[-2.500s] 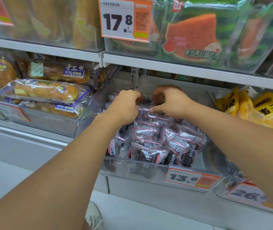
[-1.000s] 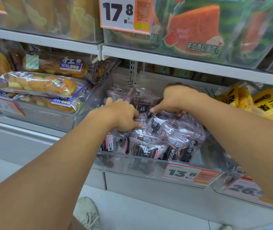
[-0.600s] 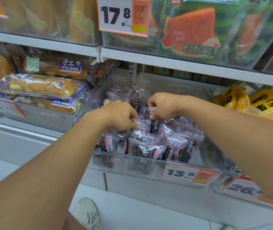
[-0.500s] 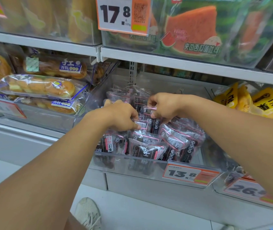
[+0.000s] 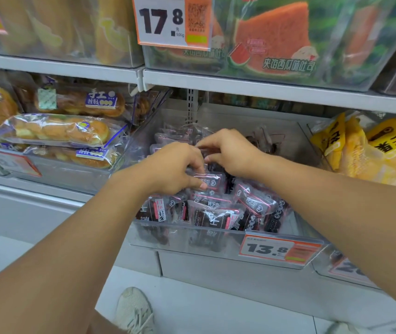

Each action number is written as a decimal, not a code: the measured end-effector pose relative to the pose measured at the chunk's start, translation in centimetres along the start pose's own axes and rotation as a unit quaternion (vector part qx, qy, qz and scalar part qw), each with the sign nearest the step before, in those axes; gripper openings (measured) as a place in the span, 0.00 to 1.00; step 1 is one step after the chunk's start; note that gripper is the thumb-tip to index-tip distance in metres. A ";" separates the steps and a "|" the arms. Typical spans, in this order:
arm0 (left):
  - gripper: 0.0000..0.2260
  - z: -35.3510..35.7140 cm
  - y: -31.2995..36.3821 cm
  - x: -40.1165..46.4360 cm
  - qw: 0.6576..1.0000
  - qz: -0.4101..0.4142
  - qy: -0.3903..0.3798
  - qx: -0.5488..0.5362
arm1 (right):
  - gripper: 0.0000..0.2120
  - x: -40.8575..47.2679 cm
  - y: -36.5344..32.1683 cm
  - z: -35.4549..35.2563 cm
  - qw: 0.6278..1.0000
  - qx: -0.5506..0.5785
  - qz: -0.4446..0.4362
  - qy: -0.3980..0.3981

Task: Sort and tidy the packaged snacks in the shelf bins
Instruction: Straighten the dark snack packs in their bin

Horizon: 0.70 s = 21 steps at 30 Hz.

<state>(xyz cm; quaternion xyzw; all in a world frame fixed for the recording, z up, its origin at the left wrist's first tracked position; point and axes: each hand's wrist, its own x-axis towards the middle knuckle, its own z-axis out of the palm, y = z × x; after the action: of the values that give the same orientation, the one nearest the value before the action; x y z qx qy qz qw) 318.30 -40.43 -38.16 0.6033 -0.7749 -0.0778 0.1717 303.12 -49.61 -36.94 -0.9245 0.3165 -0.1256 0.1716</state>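
Snack packets (image 5: pixel 210 182) fill the clear shelf bin (image 5: pixel 187 237); left hand (image 5: pixel 173 169) and right hand (image 5: pixel 228 153) each pinch one. Likely light, crinkly, slippery film: best gripped by sealed edges.

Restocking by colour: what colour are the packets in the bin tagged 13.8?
Dark brown packets with pink trim, clearest in the head view.

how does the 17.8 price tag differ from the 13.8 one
The 17.8 price tag hangs on the upper shelf's bin; the 13.8 price tag sits on the lower clear bin of dark snack packets. The 17.8 tag shows a QR code; none is legible on the 13.8 tag. Both are white with orange.
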 end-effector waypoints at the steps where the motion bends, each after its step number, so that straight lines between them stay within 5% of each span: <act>1: 0.10 0.0 -0.1 -0.1 1.000 0.004 0.012 -0.015 | 0.11 0.2 -0.1 0.4 1.000 -0.014 0.001 0.010; 4: 0.10 -0.3 -0.2 0.0 0.999 -0.003 0.033 -0.032 | 0.12 1.0 -0.4 -0.2 0.993 -0.060 0.081 0.058; 8: 0.11 -0.2 0.2 0.3 1.000 -0.010 0.013 -0.005 | 0.33 1.2 -0.3 -1.8 0.972 -0.085 0.202 0.083; 10: 0.11 -0.1 0.5 0.4 1.000 -0.004 0.009 0.000 | 0.40 1.1 -0.1 -2.2 0.969 -0.082 0.231 0.030; 14: 0.11 -0.1 0.6 0.4 1.000 -0.007 0.000 0.002 | 0.39 1.4 0.5 -1.7 0.964 -0.033 0.252 -0.075; 21: 0.13 0.1 0.2 0.7 1.000 -0.018 -0.019 0.017 | 0.39 2.2 0.5 -0.4 0.974 0.114 0.197 -0.016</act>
<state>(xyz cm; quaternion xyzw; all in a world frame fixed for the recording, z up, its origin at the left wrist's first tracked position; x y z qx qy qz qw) 317.89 -41.09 -38.08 0.6183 -0.7683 -0.0793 0.1455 304.37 -51.45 -36.51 -0.8200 0.4737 -0.1099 0.3019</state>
